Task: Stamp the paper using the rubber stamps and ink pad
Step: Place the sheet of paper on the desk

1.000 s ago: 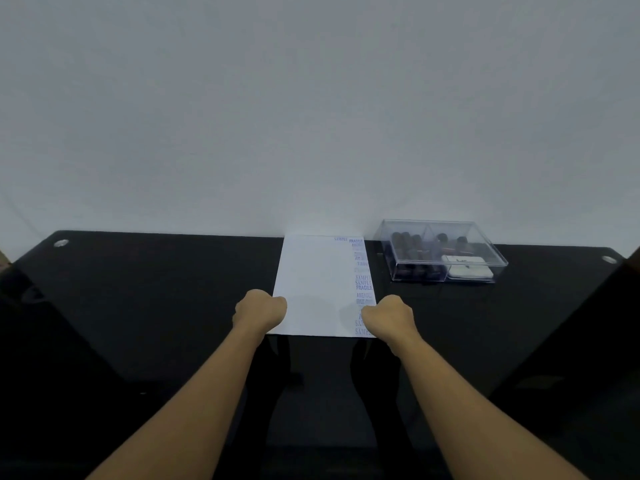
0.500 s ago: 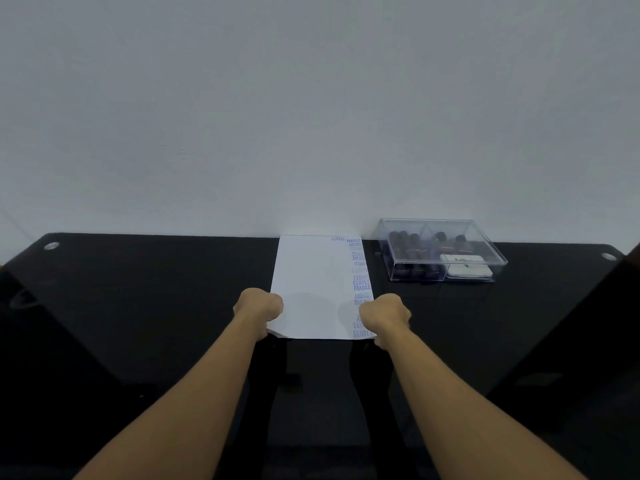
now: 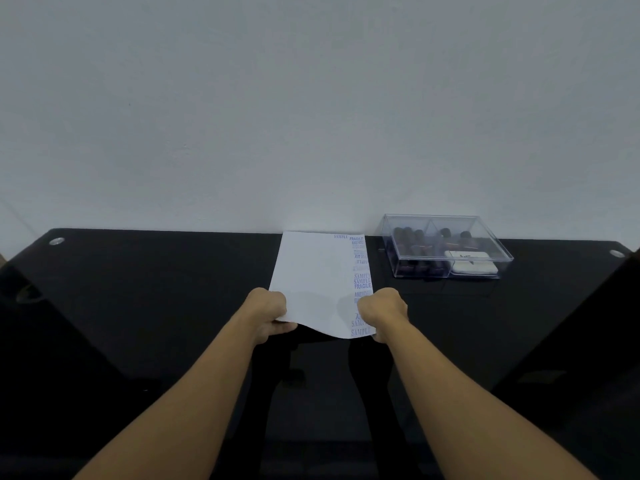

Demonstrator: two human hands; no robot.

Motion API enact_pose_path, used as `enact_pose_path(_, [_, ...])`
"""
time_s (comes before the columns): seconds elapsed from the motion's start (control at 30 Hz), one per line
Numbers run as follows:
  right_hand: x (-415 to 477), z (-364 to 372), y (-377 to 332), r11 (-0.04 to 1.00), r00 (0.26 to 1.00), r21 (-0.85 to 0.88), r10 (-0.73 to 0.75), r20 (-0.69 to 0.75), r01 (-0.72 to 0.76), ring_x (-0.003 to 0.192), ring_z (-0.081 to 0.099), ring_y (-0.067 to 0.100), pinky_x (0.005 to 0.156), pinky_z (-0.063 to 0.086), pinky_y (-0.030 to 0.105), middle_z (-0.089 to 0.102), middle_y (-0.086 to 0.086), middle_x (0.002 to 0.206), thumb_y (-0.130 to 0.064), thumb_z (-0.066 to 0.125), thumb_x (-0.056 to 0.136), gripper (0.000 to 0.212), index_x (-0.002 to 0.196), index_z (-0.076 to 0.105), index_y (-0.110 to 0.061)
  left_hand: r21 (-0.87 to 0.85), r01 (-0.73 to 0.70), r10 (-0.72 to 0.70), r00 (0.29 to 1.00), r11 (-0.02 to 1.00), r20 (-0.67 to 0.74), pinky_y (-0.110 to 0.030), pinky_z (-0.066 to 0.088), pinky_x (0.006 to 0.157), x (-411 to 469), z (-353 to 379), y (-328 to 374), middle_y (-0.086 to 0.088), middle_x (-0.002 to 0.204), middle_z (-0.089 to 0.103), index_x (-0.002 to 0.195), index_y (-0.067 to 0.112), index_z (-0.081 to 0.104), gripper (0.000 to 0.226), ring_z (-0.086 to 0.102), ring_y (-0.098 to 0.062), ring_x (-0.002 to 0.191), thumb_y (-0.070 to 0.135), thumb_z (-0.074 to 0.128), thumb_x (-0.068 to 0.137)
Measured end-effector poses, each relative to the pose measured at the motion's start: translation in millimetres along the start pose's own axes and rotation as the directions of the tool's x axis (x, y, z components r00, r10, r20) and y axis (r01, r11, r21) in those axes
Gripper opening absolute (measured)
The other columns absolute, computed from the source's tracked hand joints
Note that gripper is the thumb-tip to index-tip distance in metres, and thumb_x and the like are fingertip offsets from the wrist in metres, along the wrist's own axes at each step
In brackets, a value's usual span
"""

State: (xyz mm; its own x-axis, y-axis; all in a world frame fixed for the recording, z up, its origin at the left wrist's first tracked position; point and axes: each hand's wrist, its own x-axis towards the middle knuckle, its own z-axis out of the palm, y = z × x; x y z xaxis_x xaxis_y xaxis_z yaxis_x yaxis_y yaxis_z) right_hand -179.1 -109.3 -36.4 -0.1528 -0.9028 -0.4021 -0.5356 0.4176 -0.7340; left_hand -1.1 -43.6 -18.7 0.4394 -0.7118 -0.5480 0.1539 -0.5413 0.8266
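A white sheet of paper (image 3: 317, 271) lies on the black table (image 3: 156, 289), with a column of blue stamped words down its right edge. My left hand (image 3: 268, 311) grips its near left corner and my right hand (image 3: 382, 311) grips its near right corner. The near edge is lifted and bowed off the table. To the right, a closed clear plastic box (image 3: 446, 245) holds several dark-handled rubber stamps (image 3: 414, 242) on its left side and a white ink pad (image 3: 471, 263) at its front right.
A plain white wall (image 3: 311, 116) rises right behind the table's far edge. Round metal fittings sit at the far left corner (image 3: 56, 241) and far right corner (image 3: 615, 253) of the glossy table top.
The near edge of the paper has risen off the table and bowed between my hands. Both hands stayed at the near corners; the view shifted slightly.
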Motion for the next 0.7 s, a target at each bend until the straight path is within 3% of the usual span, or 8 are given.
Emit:
enact_pose_path(0.17, [1.2, -5.1, 1.6, 1.0, 1.0, -0.018, -0.017, 0.002, 0.017, 0.084, 0.066, 0.026, 0.07, 0.057, 0.033, 0.067, 0.008, 0.1, -0.017, 0.058, 0.091, 0.016, 0.1, 0.066, -0.007, -0.194, 0.025, -0.027, 1.0, 0.981, -0.004, -0.039, 0.055, 0.074, 2.4, -8.9, -2.6, -0.015, 0.096, 0.055, 0.085, -0.002, 0.052, 0.026, 0.057, -0.03, 0.086, -0.025, 0.039, 0.085])
enact_pose_path(0.27, [0.1, -7.1, 0.7, 1.0, 0.998, 0.026, 0.011, 0.055, -0.013, 0.064, 0.056, 0.021, 0.055, 0.048, 0.028, 0.064, 0.007, 0.09, -0.015, 0.053, 0.089, 0.009, 0.089, 0.06, -0.009, -0.227, 0.043, -0.041, 0.999, 0.973, 0.013, -0.039, 0.055, 0.073, 1.7, -10.3, -5.1, -0.015, 0.097, 0.055, 0.086, -0.003, 0.052, 0.025, 0.058, -0.031, 0.087, -0.024, 0.04, 0.086])
enact_pose_path(0.37, [-1.5, -9.3, 1.0, 0.993, 0.986, 0.102, 0.041, 0.163, -0.058, 0.058, 0.056, 0.02, 0.051, 0.048, 0.026, 0.07, 0.011, 0.092, -0.008, 0.043, 0.089, 0.022, 0.096, 0.063, -0.008, -0.159, 0.03, -0.028, 1.0, 0.987, 0.011, -0.036, 0.055, 0.065, 4.4, -9.7, -9.9, -0.014, 0.099, 0.058, 0.087, -0.001, 0.054, 0.02, 0.06, -0.03, 0.089, -0.018, 0.043, 0.09])
enact_pose_path(0.53, [-4.6, -9.7, 14.2, 0.998, 0.99, 0.055, -0.043, 0.133, 0.036, 0.059, 0.056, 0.02, 0.051, 0.045, 0.027, 0.074, 0.019, 0.091, 0.001, 0.037, 0.084, 0.036, 0.099, 0.069, -0.002, 0.063, -0.087, 0.089, 0.996, 0.994, -0.026, -0.032, 0.058, 0.057, -1.2, -8.0, -16.7, -0.01, 0.105, 0.066, 0.114, 0.004, 0.05, 0.022, 0.067, -0.026, 0.088, 0.003, 0.042, 0.093])
enact_pose_path(0.7, [-23.3, -13.7, 30.9, 0.992, 0.982, -0.015, -0.119, 0.146, 0.122, 0.064, 0.058, 0.02, 0.047, 0.046, 0.027, 0.069, 0.013, 0.1, -0.001, 0.037, 0.086, 0.03, 0.11, 0.055, -0.007, 0.17, -0.138, 0.144, 0.989, 0.976, -0.02, -0.033, 0.06, 0.063, -25.6, -10.5, -30.2, -0.006, 0.102, 0.067, 0.106, 0.014, 0.052, 0.022, 0.068, -0.023, 0.086, 0.002, 0.04, 0.092])
